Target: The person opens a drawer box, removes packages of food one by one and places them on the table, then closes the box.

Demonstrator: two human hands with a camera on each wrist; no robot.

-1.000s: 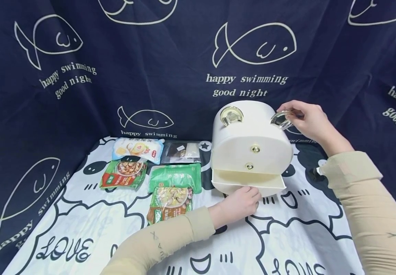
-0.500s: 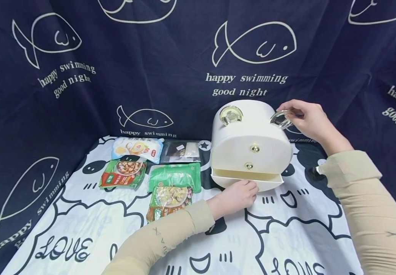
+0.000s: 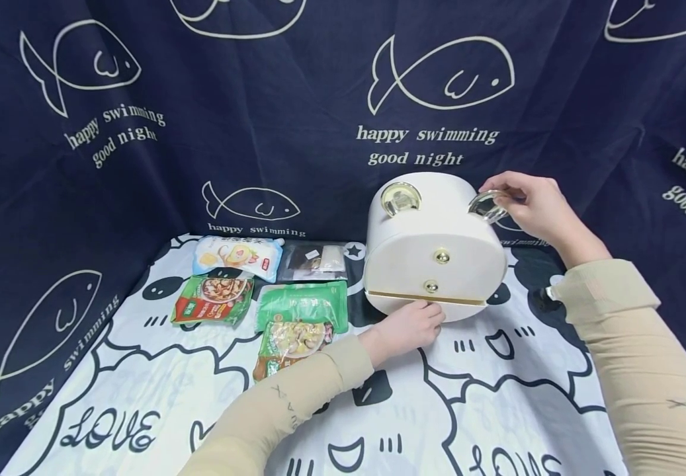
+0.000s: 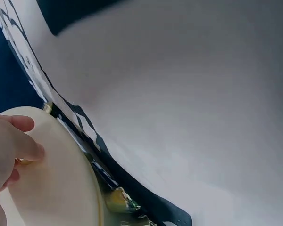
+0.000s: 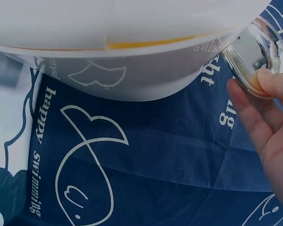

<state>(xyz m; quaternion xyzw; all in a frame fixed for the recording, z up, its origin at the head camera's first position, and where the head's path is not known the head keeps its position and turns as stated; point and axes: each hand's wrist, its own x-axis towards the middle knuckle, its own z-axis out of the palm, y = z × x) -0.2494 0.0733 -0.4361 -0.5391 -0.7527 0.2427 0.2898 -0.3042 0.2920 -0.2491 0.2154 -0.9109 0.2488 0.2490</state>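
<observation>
A white rounded drawer box [image 3: 432,258] stands on the cloth, with shiny ear-shaped pieces on top and small gold knobs down its front. Its lowest drawer [image 3: 464,311] sticks out only slightly, a thin gap showing along the top edge. My left hand [image 3: 409,325] is at that drawer's front; in the left wrist view its fingers pinch a gold knob [image 4: 24,161], mostly covered by them. My right hand [image 3: 532,206] grips the right shiny ear [image 3: 488,206]. Thumb and fingers hold the ear's rim [image 5: 247,59] in the right wrist view. What the drawer contains is hidden.
Left of the box lie a white-and-blue food packet [image 3: 238,256], a clear pack with dark contents [image 3: 314,262], a red-and-green packet [image 3: 214,301], a green packet [image 3: 307,304] and a brown-and-green packet [image 3: 295,340]. A navy fish-print curtain [image 3: 295,132] hangs behind.
My left hand has moved away from me, and the lowest drawer has slid inward from well open to a narrow gap. The right hand stays on the ear.
</observation>
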